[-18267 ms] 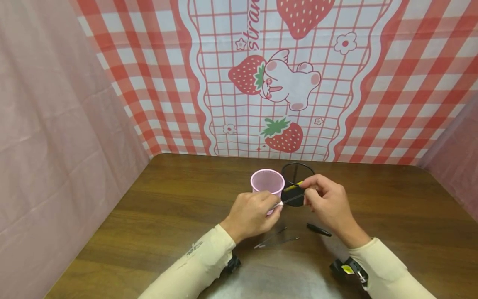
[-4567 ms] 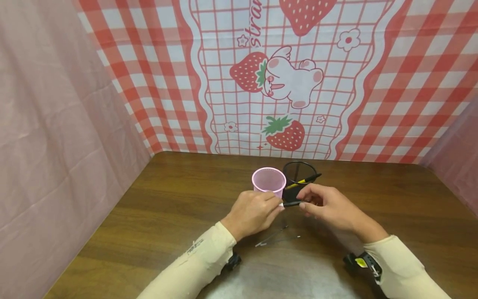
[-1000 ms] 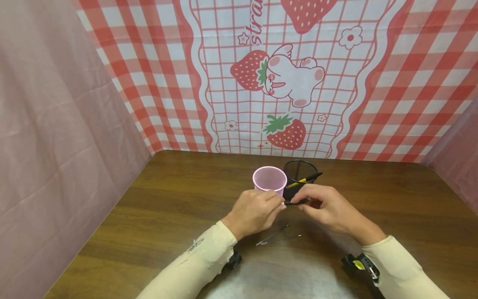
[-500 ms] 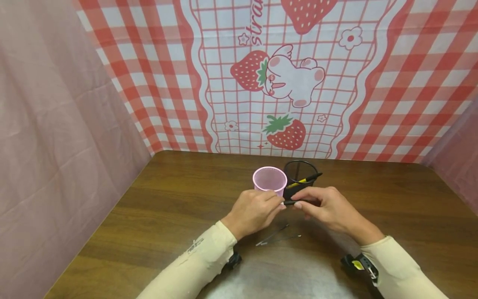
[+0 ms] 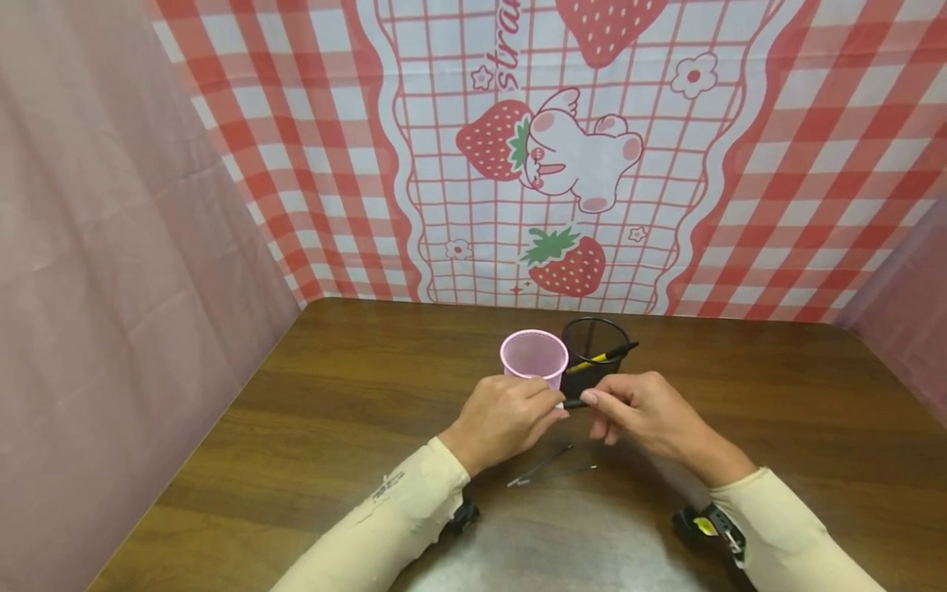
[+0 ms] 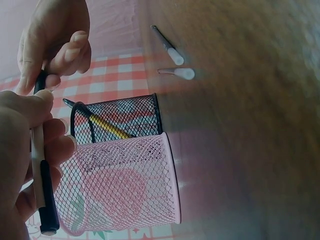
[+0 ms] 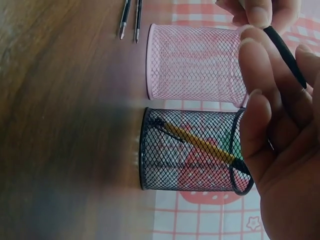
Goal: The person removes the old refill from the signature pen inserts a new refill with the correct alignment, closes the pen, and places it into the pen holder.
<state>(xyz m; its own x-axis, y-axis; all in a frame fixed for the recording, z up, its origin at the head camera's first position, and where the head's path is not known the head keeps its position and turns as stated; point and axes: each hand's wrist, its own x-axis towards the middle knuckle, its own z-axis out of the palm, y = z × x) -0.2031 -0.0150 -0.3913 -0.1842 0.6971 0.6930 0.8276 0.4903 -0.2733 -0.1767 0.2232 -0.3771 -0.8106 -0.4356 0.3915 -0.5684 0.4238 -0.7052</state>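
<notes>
My left hand (image 5: 505, 419) holds a pen with a white barrel (image 6: 38, 150) and a black end, its fingers curled around it in the left wrist view. At the pen's other end sits a black tip section (image 7: 285, 54). My right hand (image 5: 654, 415) pinches that section between thumb and fingertips; its other fingers are loosely bent. Both hands are raised above the table, close together. Below them lie two thin pen refills (image 5: 540, 466) with pale ends. The fingers partly cover the joint between barrel and tip section.
Just behind my left hand stands a pink mesh pen holder (image 6: 125, 185). Beside it is a black mesh pen holder (image 7: 190, 182) with a yellow and black pen (image 7: 200, 143) leaning inside. A checked strawberry cloth (image 5: 584, 164) hangs behind the brown table (image 5: 355, 370).
Long before, my right hand held a thin refill at the barrel and the black piece lay on the table. Over the last second, my right fingers shifted around the black section; the left hand stayed put.
</notes>
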